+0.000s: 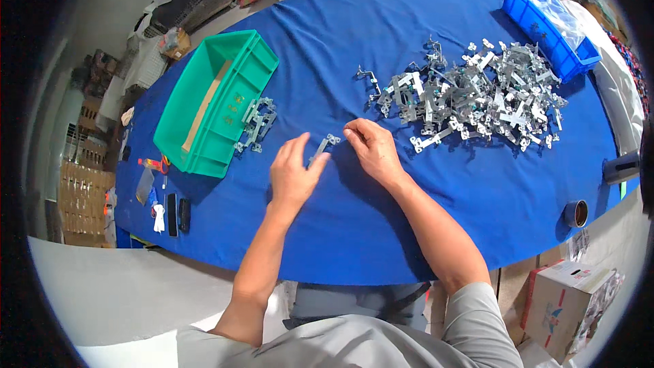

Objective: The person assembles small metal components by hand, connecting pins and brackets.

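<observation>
Near the middle of the blue cloth, my left hand [294, 176] has a small silvery metal bracket [332, 140] between its thumb and fingers. The bracket's upper end sticks out toward the right. Just beyond that end, my right hand [376, 152] is apart from the bracket, its thumb and fingertips drawn together. Anything in that pinch is too small to make out. A big loose heap of similar metal brackets [477, 92] lies to the right. A smaller group of brackets [257, 125] rests left of my hands, against the green bin.
The green plastic bin [251, 82] stands at the left with a cardboard strip inside. A blue crate [579, 63] holding clear plastic sits far right. Near the right edge is a brown-black ring-shaped object [576, 214]. A phone [172, 215] and an orange-handled tool [164, 164] lie left.
</observation>
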`<state>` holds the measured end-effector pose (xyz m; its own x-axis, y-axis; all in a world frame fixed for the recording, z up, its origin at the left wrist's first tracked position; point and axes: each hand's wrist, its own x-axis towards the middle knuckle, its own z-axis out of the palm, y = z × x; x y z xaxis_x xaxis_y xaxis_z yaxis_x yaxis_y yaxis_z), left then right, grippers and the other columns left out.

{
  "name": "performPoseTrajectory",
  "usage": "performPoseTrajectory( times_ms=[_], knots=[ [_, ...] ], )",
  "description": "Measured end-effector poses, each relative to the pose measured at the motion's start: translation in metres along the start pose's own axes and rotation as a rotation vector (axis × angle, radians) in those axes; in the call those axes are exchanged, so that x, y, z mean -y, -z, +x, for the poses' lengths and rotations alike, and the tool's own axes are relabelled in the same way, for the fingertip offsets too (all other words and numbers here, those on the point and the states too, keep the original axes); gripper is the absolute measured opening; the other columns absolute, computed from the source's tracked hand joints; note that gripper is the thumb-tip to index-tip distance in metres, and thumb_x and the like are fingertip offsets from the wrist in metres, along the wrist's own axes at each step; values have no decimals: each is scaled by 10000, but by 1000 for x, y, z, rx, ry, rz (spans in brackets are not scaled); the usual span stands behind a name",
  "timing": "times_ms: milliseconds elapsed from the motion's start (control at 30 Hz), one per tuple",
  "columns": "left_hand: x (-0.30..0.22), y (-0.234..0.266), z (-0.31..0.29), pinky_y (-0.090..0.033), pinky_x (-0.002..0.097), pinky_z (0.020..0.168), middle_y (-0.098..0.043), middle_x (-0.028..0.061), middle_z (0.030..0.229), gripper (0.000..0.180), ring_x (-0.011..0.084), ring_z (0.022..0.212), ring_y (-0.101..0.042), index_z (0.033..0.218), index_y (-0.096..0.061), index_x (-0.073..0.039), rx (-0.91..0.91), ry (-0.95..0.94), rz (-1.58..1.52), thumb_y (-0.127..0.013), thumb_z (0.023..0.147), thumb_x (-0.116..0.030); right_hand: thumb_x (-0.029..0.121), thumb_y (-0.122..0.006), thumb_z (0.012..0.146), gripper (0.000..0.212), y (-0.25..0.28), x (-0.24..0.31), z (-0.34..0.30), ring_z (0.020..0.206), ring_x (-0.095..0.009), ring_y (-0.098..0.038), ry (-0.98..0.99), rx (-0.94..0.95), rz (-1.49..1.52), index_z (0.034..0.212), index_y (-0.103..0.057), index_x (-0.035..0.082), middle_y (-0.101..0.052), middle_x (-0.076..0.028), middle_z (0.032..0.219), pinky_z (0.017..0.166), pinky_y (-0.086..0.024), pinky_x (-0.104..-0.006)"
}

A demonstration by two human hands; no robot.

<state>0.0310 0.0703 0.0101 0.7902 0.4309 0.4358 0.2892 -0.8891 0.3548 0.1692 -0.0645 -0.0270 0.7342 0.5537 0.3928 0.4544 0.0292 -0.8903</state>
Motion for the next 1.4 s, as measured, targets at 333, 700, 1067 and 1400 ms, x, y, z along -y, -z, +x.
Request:
performPoseTrajectory(
  times_ms=[333,700,1067,1400],
  knots=[
    [12,-35,30,-509,208,543,-719,75,914,287,69,686,-619,1237,-668,-23,270,442,-954,-565,1028,-190,168,-643,971,244,5,-17,-1,680,-82,-553,-278,82,296,1142,-692,2,-663,-32,796,602,-455,-271],
    [21,-52,21,-493,200,529,-700,66,878,317,66,672,-607,1251,-645,-17,177,368,-1067,-534,1050,-236,164,-652,967,212,8,-2,0,707,-58,-555,-413,146,357,1071,-683,-18,-658,-10,803,616,-451,-240],
    [19,-47,27,-457,176,541,-704,39,874,318,37,673,-582,1220,-669,-13,230,367,-1058,-539,1050,-249,140,-662,965,176,2,0,-1,682,-36,-516,-343,120,234,1034,-699,-17,-620,21,752,587,-417,-227],
    [15,-43,26,-486,213,562,-709,41,803,277,56,659,-596,1165,-711,-27,226,332,-1034,-590,1019,-229,138,-661,966,170,6,4,-1,677,-43,-526,-463,169,230,1031,-701,-14,-644,6,765,583,-431,-242]
  ],
)
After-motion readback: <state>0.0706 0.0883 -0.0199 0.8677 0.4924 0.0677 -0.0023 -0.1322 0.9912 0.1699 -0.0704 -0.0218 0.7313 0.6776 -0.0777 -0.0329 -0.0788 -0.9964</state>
